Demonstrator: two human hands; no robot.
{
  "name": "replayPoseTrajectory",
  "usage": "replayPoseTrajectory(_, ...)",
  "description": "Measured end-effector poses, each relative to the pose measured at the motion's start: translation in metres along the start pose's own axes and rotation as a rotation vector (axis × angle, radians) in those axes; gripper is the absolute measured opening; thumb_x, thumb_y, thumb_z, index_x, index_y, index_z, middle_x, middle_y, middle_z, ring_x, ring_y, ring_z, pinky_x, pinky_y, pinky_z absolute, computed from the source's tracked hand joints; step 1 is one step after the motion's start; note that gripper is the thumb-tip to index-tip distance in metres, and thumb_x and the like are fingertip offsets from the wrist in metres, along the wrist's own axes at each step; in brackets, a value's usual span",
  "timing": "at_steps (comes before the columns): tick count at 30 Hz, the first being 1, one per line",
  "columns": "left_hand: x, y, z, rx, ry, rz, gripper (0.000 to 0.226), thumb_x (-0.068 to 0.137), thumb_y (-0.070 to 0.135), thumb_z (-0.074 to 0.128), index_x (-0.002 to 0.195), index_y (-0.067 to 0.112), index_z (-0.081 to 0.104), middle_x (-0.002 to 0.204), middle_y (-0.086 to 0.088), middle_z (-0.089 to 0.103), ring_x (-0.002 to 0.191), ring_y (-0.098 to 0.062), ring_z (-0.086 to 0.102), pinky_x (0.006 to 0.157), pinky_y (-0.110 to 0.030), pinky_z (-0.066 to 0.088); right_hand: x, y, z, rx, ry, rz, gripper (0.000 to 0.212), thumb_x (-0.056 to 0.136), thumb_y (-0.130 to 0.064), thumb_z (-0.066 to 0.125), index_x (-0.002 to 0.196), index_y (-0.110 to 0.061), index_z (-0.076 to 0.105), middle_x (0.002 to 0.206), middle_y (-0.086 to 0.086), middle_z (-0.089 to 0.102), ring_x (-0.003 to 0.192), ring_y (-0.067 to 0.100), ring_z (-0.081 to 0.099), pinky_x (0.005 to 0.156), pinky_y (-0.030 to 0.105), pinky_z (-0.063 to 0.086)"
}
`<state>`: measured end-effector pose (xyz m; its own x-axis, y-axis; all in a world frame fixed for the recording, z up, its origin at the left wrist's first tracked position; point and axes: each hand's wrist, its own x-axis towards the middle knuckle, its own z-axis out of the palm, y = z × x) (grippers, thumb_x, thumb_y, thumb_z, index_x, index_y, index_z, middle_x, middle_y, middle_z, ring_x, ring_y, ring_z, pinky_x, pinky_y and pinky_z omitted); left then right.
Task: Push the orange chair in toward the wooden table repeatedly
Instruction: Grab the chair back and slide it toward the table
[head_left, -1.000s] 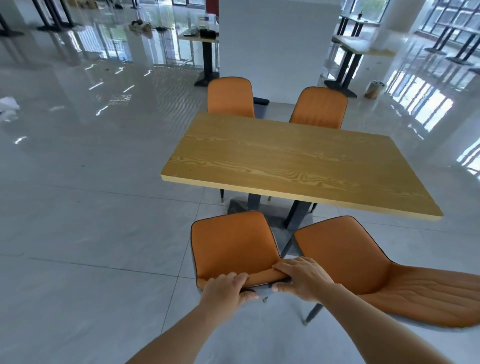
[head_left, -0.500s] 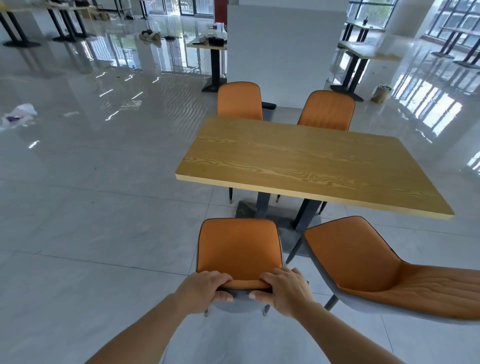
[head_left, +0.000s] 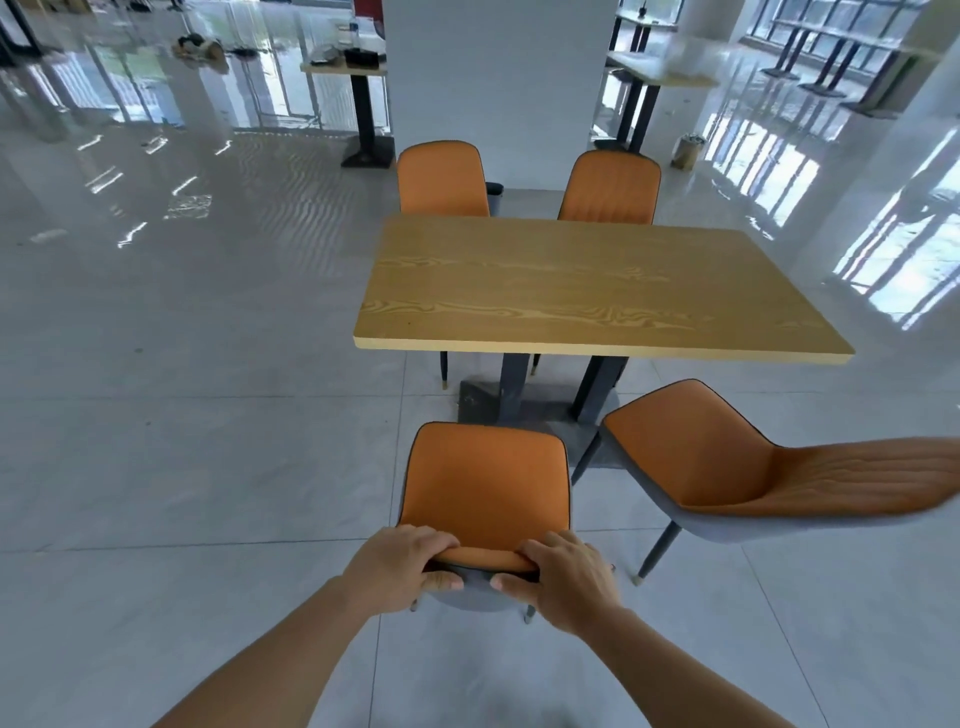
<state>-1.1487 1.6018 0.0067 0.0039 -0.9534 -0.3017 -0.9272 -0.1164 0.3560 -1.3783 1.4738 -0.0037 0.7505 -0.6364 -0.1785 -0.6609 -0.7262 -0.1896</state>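
An orange chair (head_left: 488, 483) with a grey shell stands in front of me, its seat facing the wooden table (head_left: 597, 291). My left hand (head_left: 402, 564) and my right hand (head_left: 563, 574) both grip the top edge of its backrest, fingers wrapped over the orange rim. The chair's front edge is a short way back from the table's near edge, with bare floor and the table's dark base showing between them.
A second orange chair (head_left: 737, 467) stands close on the right, turned sideways. Two more orange chairs (head_left: 444, 179) sit at the table's far side before a white pillar (head_left: 498, 88). Other tables (head_left: 358, 70) stand farther back on the glossy tiled floor.
The chair has come back toward me, away from the table, and straightened to face it. My hands have shifted on the backrest top and keep hold of it.
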Motion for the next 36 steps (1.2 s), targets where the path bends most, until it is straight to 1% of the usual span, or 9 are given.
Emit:
replayPoseTrajectory(3, -0.012, 0.001, 0.006, 0.076, 0.040, -0.013, 0.077, 0.082, 0.087, 0.015, 0.126, 0.035, 0.052, 0.116, 0.009, 0.062, 0.102, -0.014, 0.057, 0.091, -0.036, 0.048, -0.011, -0.007, 0.006, 0.033, 0.005, 0.030, 0.081, 0.074, -0.097, 0.016, 0.105, -0.037, 0.062, 0.088, -0.014, 0.057, 0.091, 0.012, 0.051, 0.078, 0.037, 0.047)
replayPoseTrajectory(7, -0.011, 0.020, 0.017, 0.125, 0.124, -0.122, 0.090, 0.072, 0.097, 0.001, 0.113, 0.038, 0.055, 0.104, 0.012, 0.062, 0.096, -0.015, 0.056, 0.091, -0.041, 0.046, -0.025, 0.012, 0.006, 0.102, 0.049, 0.074, 0.058, 0.091, -0.073, 0.019, 0.092, -0.035, 0.062, 0.086, -0.015, 0.059, 0.085, 0.008, 0.050, 0.071, 0.030, 0.040)
replayPoseTrajectory(9, -0.007, 0.024, 0.020, 0.169, 0.136, -0.145, 0.097, 0.069, 0.099, -0.001, 0.118, 0.037, 0.055, 0.107, 0.010, 0.062, 0.099, -0.017, 0.057, 0.093, -0.043, 0.044, -0.027, 0.015, 0.007, 0.115, 0.069, 0.112, 0.054, 0.095, -0.068, 0.019, 0.087, -0.033, 0.060, 0.086, -0.014, 0.061, 0.084, 0.008, 0.052, 0.070, 0.030, 0.037)
replayPoseTrajectory(11, -0.004, 0.023, 0.020, 0.178, 0.124, -0.139, 0.099, 0.069, 0.099, -0.002, 0.124, 0.038, 0.054, 0.112, 0.010, 0.063, 0.103, -0.017, 0.058, 0.097, -0.043, 0.042, -0.027, 0.012, 0.010, 0.128, 0.098, 0.163, 0.053, 0.097, -0.065, 0.022, 0.076, -0.030, 0.056, 0.078, -0.013, 0.058, 0.080, 0.010, 0.053, 0.068, 0.030, 0.037)
replayPoseTrajectory(16, -0.005, 0.023, 0.020, 0.198, 0.165, -0.111, 0.096, 0.071, 0.098, -0.004, 0.109, 0.034, 0.057, 0.096, 0.008, 0.066, 0.091, -0.017, 0.060, 0.094, -0.043, 0.045, -0.023, 0.011, 0.015, 0.169, 0.139, 0.237, 0.050, 0.098, -0.052, 0.029, 0.058, -0.026, 0.042, 0.061, -0.010, 0.048, 0.066, 0.012, 0.048, 0.062, 0.032, 0.037)
replayPoseTrajectory(24, -0.013, 0.033, 0.024, 0.200, 0.208, -0.157, 0.098, 0.070, 0.097, -0.007, 0.106, 0.033, 0.058, 0.089, 0.008, 0.067, 0.090, -0.017, 0.061, 0.086, -0.039, 0.047, -0.020, 0.018, 0.013, 0.159, 0.132, 0.173, 0.054, 0.102, -0.046, 0.033, 0.056, -0.021, 0.045, 0.054, -0.008, 0.044, 0.055, 0.014, 0.046, 0.058, 0.030, 0.030)
replayPoseTrajectory(29, -0.018, 0.041, 0.032, 0.176, 0.234, -0.215, 0.101, 0.068, 0.097, -0.010, 0.106, 0.034, 0.059, 0.085, 0.011, 0.067, 0.086, -0.015, 0.062, 0.089, -0.038, 0.047, -0.021, 0.021, 0.011, 0.157, 0.129, 0.133, 0.055, 0.103, -0.046, 0.032, 0.055, -0.021, 0.042, 0.055, -0.004, 0.047, 0.055, 0.015, 0.049, 0.054, 0.029, 0.029)
replayPoseTrajectory(34, -0.023, 0.041, 0.035, 0.172, 0.241, -0.236, 0.094, 0.073, 0.097, -0.003, 0.105, 0.034, 0.060, 0.086, 0.011, 0.069, 0.084, -0.013, 0.063, 0.089, -0.041, 0.049, -0.020, 0.017, 0.007, 0.167, 0.113, 0.135, 0.056, 0.103, -0.046, 0.031, 0.054, -0.021, 0.044, 0.052, -0.005, 0.045, 0.054, 0.015, 0.050, 0.054, 0.027, 0.032)
replayPoseTrajectory(36, -0.023, 0.038, 0.035, 0.173, 0.237, -0.239, 0.095, 0.072, 0.097, -0.004, 0.106, 0.035, 0.060, 0.087, 0.011, 0.069, 0.085, -0.013, 0.063, 0.089, -0.041, 0.049, -0.020, 0.014, 0.008, 0.165, 0.121, 0.147, 0.057, 0.103, -0.046, 0.031, 0.053, -0.022, 0.043, 0.050, -0.005, 0.045, 0.053, 0.014, 0.050, 0.052, 0.024, 0.029)
